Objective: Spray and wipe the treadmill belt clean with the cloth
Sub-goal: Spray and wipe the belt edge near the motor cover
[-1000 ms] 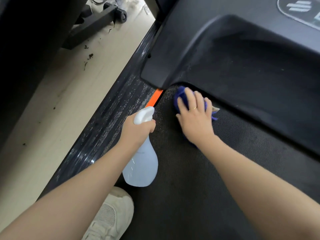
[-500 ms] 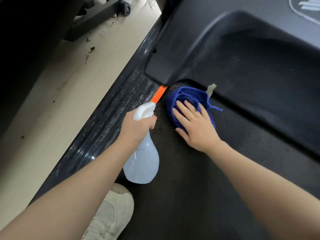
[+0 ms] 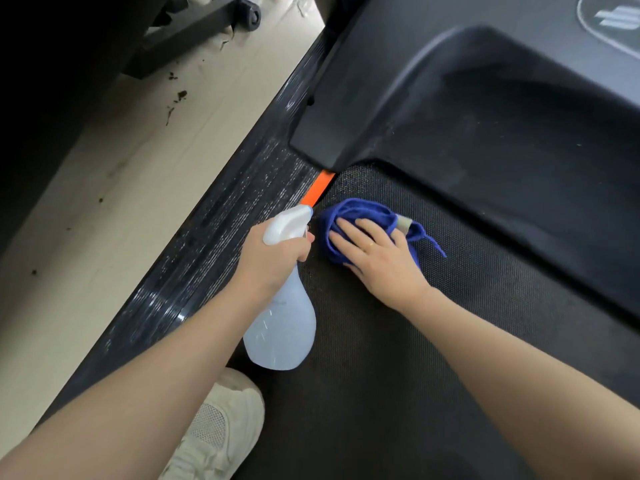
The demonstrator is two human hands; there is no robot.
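We had the blue cloth mid-frame on the treadmill belt, our right hand pressing it with fingers spread flat. Our left hand gripped the spray bottle. Most belt looked unwiped.

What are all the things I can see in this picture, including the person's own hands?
treadmill belt: one, black, textured, underfoot
motor cover: one, black, at the belt's head
side rail: one, black, scuffed, left of the belt
orange strip: one, between rail and belt
cloth: one, blue, bunched on the belt
spray bottle: one, translucent white
floor: pale, with dark specks
shoe: one, cream, bottom edge
left hand: grips the spray bottle
right hand: presses flat on the cloth
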